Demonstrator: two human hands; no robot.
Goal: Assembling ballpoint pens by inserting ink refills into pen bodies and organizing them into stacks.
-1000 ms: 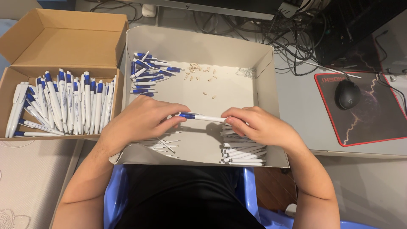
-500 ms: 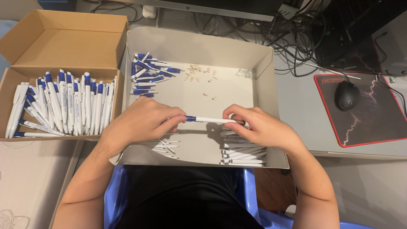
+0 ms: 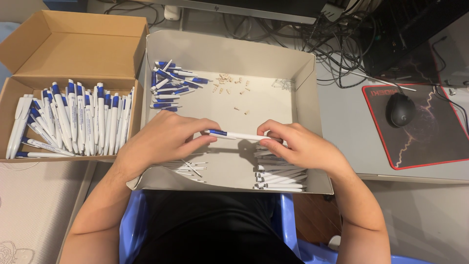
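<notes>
While the left hand [image 3: 166,139] pinches the blue end of a slim white plastic pen [image 3: 233,135], the right hand [image 3: 299,145] pinches its white end, so the pen lies level between them above the shallow grey cardboard tray [image 3: 303,73]. Smooth white barrels [image 3: 278,178] lie stacked under the right hand, thin refills [image 3: 188,167] by the left, blue-and-white parts [image 3: 171,83] and tiny tan pieces [image 3: 229,88] at the far side. A brown corrugated box [image 3: 73,34] on the worktop holds finished pens [image 3: 73,122] in a row.
</notes>
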